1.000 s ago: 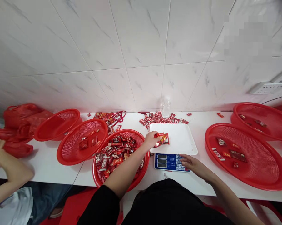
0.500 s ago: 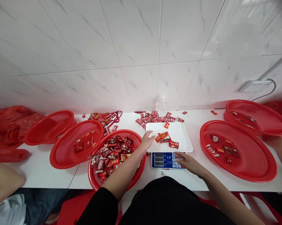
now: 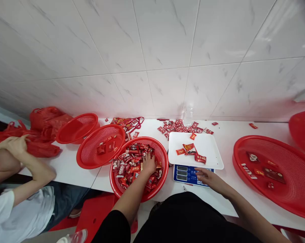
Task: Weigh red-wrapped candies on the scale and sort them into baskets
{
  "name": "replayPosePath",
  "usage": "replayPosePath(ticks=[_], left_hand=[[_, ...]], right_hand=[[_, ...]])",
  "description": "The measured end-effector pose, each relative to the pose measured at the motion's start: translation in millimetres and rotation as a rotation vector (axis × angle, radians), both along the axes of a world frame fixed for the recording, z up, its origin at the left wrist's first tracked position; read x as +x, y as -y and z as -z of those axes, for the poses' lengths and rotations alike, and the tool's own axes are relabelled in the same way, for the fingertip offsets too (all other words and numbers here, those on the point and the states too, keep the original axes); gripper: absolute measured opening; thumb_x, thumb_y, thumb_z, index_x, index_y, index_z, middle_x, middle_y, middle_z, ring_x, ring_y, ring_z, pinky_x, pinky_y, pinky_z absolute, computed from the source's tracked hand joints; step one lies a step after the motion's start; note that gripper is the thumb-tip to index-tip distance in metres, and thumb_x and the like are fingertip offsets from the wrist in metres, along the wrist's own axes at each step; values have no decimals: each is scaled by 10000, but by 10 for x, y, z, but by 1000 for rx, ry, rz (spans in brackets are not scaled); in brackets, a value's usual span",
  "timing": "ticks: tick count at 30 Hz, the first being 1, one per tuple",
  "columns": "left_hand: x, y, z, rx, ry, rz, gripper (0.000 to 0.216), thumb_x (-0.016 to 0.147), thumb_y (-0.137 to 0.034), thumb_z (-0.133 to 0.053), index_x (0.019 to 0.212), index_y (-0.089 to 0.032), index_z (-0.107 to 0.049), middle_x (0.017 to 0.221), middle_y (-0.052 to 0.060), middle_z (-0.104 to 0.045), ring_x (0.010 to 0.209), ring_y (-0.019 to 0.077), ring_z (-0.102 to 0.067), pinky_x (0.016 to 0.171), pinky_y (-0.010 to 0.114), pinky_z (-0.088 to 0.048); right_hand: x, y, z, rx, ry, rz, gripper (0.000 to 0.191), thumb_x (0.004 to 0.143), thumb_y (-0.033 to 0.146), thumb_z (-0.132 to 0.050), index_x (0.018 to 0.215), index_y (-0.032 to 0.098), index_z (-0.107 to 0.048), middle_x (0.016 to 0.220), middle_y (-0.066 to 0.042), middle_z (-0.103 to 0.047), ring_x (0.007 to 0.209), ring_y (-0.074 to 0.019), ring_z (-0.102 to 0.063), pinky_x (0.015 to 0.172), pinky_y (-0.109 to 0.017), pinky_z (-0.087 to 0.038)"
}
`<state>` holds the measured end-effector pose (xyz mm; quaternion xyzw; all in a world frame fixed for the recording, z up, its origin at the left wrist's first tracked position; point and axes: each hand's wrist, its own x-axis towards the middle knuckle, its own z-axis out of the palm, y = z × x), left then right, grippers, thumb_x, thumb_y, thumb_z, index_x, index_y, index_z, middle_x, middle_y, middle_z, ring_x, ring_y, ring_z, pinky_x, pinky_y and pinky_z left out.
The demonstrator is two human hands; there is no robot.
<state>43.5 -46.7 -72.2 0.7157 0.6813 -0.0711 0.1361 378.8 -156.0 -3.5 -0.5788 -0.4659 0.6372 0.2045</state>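
My left hand point(image 3: 149, 165) lies on the heap of small wrapped snacks point(image 3: 132, 168) in the nearest red basket point(image 3: 113, 184). Its fingers are spread over the packets, their tips partly among them. Over the right side of the blue keypad of a digital scale point(image 3: 190, 175) is my right hand point(image 3: 209, 179), open and holding nothing. The scale's white tray point(image 3: 213, 148) carries several red packets point(image 3: 189, 147), one of them apart near its back edge.
More red baskets stand left point(image 3: 91, 158) and right point(image 3: 291, 189). Behind the tray are scattered small red packets point(image 3: 177, 126) and a clear bottle point(image 3: 188, 118). At far left a person's hands point(image 3: 15, 146) are by red plastic bags point(image 3: 51, 125). A tiled wall point(image 3: 167, 91) closes the back.
My left hand has moved from the tray's left edge down into the basket of snacks. My right hand stays by the keypad. The view has turned left, showing more of the person there.
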Motion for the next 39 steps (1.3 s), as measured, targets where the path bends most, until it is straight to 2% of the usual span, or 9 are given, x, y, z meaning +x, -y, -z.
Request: replayPosePath(ticks=[6, 9, 15, 22, 27, 30, 32, 35, 39], left_hand=[[86, -149, 6, -14, -44, -31, 635, 815, -380, -498, 1391, -188, -312, 1498, 182, -159, 1379, 337, -99, 1077, 514, -86], [75, -249, -16, -38, -58, -66, 632, 809, -363, -516, 1387, -205, -315, 1497, 193, -138, 1370, 364, -101, 1042, 555, -131], [37, -368, -135, -12, -91, 4, 418, 866, -147, -348, 1240, -248, -505, 1281, 170, -443, 1205, 311, -387, 941, 527, -295], [-33, -386, -335, 100, 163, -61, 339, 857, -163, -377, 1110, -254, -583, 1064, 112, -530, 937, 245, -550, 772, 343, -422], [94, -441, -674, 284, 466, -106, 246, 855, -180, -426, 1027, -226, -595, 1002, 70, -558, 850, 189, -566, 770, 303, -440], [359, -440, -863, 298, 698, -8, 243, 844, -163, -441, 1021, -212, -600, 980, 54, -590, 879, 177, -566, 797, 296, -453], [606, -393, -908, 187, 808, 91, 253, 837, -159, -444, 1015, -213, -616, 980, 46, -600, 869, 168, -574, 775, 286, -470], [995, -281, -845, -16, 847, 328, 262, 830, -162, -453, 981, -220, -660, 976, 44, -597, 847, 158, -584, 762, 279, -482], [1338, -185, -685, -88, 807, 581, 318, 793, -107, -484, 1009, -227, -685, 1084, 54, -564, 976, 171, -567, 896, 306, -439]], right_hand=[[37, 46, 79, -9, 17, -1, 600, 777, 554, -539, 1295, 267, -447, 1237, -77, -565, 1171, -248, -503, 950, -378, -434], [49, 69, 108, 1, 18, 8, 577, 790, 540, -528, 1290, 263, -450, 1228, -77, -570, 1165, -244, -509, 961, -382, -423], [51, 108, 99, 25, 38, 35, 557, 801, 507, -518, 1289, 246, -458, 1217, -80, -578, 1144, -234, -524, 935, -358, -437], [39, 132, 46, 17, 36, 68, 541, 797, 497, -526, 1275, 250, -472, 1215, -82, -583, 1133, -234, -528, 915, -350, -441], [12, 104, 68, 15, 37, 59, 531, 793, 495, -533, 1268, 264, -479, 1201, -76, -591, 1101, -237, -548, 904, -366, -445], [-5, 84, 86, 24, 40, 60, 531, 791, 494, -534, 1266, 262, -480, 1199, -76, -592, 1083, -234, -558, 898, -366, -448], [-10, 81, 97, 28, 37, 66, 529, 791, 491, -534, 1262, 257, -483, 1197, -79, -592, 1073, -233, -564, 889, -365, -452], [1, 98, 112, 27, 28, 74, 525, 789, 489, -540, 1255, 254, -487, 1184, -80, -597, 1071, -237, -565, 881, -370, -457], [54, 136, 119, 24, 19, 84, 538, 794, 496, -534, 1265, 244, -475, 1181, -80, -599, 1078, -232, -562, 881, -359, -458]])
